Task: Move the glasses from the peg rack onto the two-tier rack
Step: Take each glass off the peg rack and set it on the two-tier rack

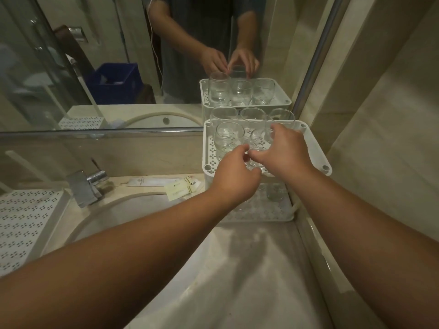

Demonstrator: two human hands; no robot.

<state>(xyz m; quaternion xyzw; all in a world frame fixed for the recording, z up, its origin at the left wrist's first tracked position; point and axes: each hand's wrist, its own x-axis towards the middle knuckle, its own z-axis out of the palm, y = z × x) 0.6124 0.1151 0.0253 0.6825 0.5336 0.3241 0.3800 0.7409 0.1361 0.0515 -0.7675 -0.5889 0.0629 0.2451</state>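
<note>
- At the left edge of the counter, a perforated white tray (26, 217) lies past the faucet (86, 186); no pegs show on it, so I cannot tell if it is the peg rack.
- Near the back edge, leave the paper sachets (180, 186) alone beside the sink basin (133, 210).
- Your left hand (234, 173) is curled, its fingertips pinching the near side of the glass (260, 148) above the front edge of the two-tier rack (316, 148) and its top tier.
- Your right hand (286, 153) wraps the same glass from the right, fingers over its rim. With both hands on it, lower it straight down, and let go only once its base sits flat.
- Another glass (228, 138) stands just beside it on the left, and three more line the back edge; I judge that a gap is worth keeping so nothing clinks.
- In the lower tier, near the right edge, a small glass (275, 193) stands alone, so there is room below if the top fills.
</note>
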